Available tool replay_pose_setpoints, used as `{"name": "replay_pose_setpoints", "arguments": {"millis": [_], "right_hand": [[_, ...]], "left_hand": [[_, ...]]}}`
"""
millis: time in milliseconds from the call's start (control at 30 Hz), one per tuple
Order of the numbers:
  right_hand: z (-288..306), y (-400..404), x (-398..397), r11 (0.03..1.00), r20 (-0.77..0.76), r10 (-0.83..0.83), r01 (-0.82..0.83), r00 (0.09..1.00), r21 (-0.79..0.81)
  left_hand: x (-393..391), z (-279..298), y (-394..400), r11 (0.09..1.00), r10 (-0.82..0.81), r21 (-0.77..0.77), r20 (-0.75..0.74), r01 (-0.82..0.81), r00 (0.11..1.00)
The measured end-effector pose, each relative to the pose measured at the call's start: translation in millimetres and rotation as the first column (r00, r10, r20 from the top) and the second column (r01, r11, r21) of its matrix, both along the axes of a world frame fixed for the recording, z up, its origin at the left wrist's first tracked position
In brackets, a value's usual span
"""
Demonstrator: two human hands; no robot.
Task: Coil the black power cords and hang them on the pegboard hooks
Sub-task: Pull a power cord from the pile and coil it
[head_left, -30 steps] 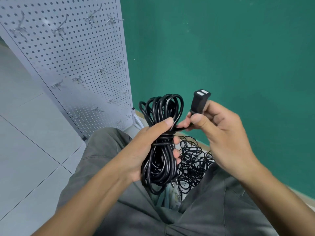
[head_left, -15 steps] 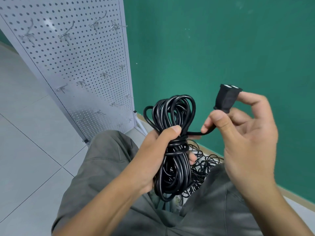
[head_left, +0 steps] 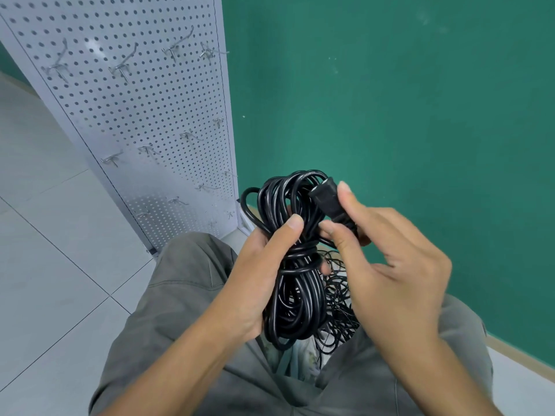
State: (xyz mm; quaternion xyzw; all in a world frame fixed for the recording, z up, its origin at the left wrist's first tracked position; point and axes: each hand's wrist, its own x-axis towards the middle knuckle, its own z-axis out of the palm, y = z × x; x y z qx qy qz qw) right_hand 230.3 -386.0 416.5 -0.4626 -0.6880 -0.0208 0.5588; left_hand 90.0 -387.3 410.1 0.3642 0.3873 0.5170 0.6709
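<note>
At ten o'clock, white perforated metal pegboard (head_left: 144, 115) studded with thin wire hooks (head_left: 121, 69), standing on pale glossy tiles (head_left: 45, 250). At centre, left hand (head_left: 258, 283) wrapped round the cinched waist of a coiled cord (head_left: 295, 295), smooth black rubbery loops bulging above and below. At one o'clock from it, right hand (head_left: 387, 265) pinching the blocky black plug (head_left: 329, 199) against the top loops. Behind, matte green wall (head_left: 390, 115).

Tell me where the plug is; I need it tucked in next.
In the head view, the plug is pinched by the right hand, at the coil's upper loops, right of centre.
</note>
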Motion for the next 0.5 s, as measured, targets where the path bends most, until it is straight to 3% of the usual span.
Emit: {"name": "replay_pose_setpoints", "arguments": {"millis": [167, 367, 500], "right_hand": [[-1.4, 6.5, 2.4, 0.999, 0.059, -0.002, 0.004, 0.998, -0.036], [4.4, 13.8, 5.4, 0.995, 0.16, 0.046, -0.031, 0.986, -0.095], [7.6, 16.0, 7.9, 0.986, 0.283, 0.11, -0.068, 0.953, -0.154]], "left_hand": [[-2.7, -3.8, 0.3, 0.999, -0.016, 0.029, -0.024, 0.016, 1.0], [-13.7, -10.3, 8.0, 0.992, -0.119, 0.015, -0.219, 0.126, 0.968], [-17.7, -12.9, 11.7, 0.992, -0.127, -0.02, -0.2, 0.126, 0.971]]}}
